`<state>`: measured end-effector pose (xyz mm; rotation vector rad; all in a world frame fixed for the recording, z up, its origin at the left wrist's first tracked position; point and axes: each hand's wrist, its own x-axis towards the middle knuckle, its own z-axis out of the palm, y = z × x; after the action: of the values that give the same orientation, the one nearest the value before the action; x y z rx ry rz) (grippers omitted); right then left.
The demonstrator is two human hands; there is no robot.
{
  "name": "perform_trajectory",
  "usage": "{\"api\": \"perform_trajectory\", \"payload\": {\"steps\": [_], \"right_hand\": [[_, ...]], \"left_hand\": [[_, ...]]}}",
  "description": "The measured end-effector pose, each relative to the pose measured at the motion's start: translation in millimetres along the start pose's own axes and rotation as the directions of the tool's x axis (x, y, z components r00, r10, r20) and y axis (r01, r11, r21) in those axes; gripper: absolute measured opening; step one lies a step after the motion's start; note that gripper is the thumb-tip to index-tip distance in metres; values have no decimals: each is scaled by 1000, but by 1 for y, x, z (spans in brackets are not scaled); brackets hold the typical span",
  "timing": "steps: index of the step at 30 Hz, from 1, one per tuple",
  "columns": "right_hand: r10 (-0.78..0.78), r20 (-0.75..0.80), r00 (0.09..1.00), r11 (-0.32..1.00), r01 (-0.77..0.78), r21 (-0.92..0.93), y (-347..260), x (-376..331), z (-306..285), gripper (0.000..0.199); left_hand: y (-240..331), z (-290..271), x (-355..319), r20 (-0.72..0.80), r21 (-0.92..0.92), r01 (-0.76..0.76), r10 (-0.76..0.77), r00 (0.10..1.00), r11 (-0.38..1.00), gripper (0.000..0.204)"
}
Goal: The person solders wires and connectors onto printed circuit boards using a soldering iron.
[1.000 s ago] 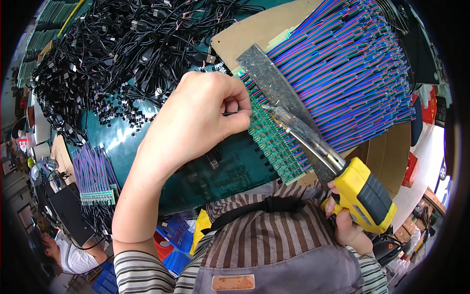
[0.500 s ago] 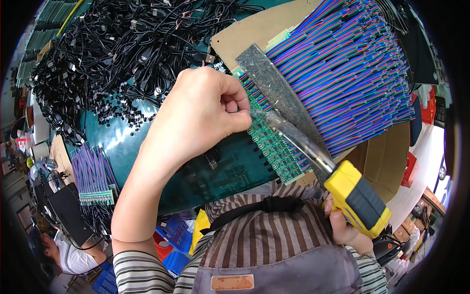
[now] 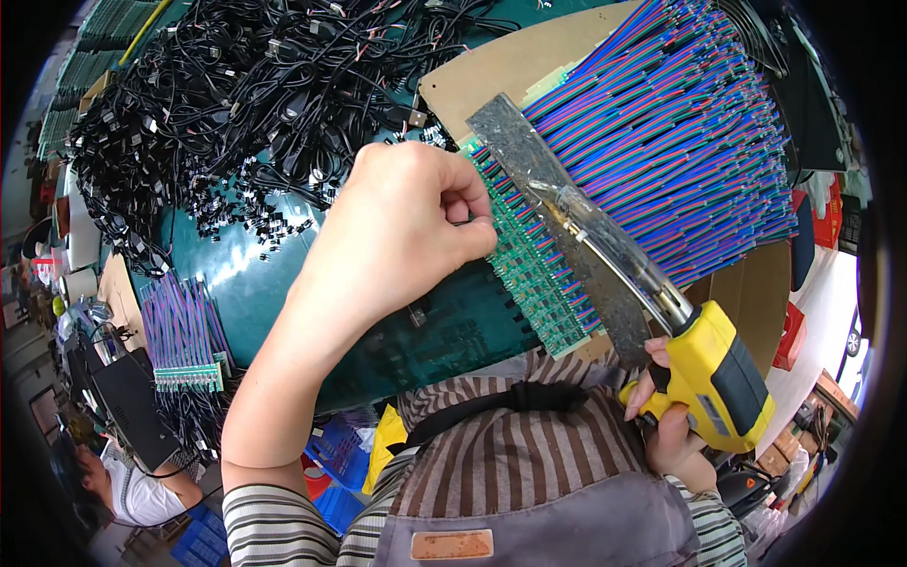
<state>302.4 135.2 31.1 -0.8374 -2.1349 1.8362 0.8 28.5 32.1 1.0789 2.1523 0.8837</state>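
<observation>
My right hand [image 3: 678, 444] grips a yellow and black soldering gun [image 3: 723, 378] by its handle, fingers at the trigger. The gun's long metal nozzle points up and left, its tip over a dark flat metal bar [image 3: 605, 274]. That bar lies across rows of blue, red, green and black wires [image 3: 661, 180]. Left of it, the wire ends meet a strip of small green circuit boards [image 3: 539, 288]. At the strip's left edge, my left hand [image 3: 402, 222] is closed in a pinch, thumb against curled fingers. What the pinch holds is hidden.
A heap of black cables [image 3: 255, 104] covers the back left of the green table mat [image 3: 397, 364]. Purple wires with a board strip [image 3: 189, 378] lie at the left. Cardboard [image 3: 515, 52] sits under the wires. Another person [image 3: 142, 482] is at the lower left.
The soldering gun has drawn back to the right, its tip moving from the circuit boards to above the metal bar. My left hand keeps its pinch at nearly the same spot on the strip.
</observation>
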Motion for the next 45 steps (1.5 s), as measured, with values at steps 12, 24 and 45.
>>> {"api": "perform_trajectory", "payload": {"steps": [12,24,45], "right_hand": [[93,77,993,994,-97,45,2,4,-7,73],[103,33,994,994,-104,30,-4,7,-4,76],[81,-13,997,995,-80,53,4,-5,-6,76]], "left_hand": [[-7,-34,-9,-66,82,-147,152,986,986,14],[-65,-33,35,-605,658,0,528,596,753,12],[-7,-10,-32,-202,461,-432,566,799,775,20]]}}
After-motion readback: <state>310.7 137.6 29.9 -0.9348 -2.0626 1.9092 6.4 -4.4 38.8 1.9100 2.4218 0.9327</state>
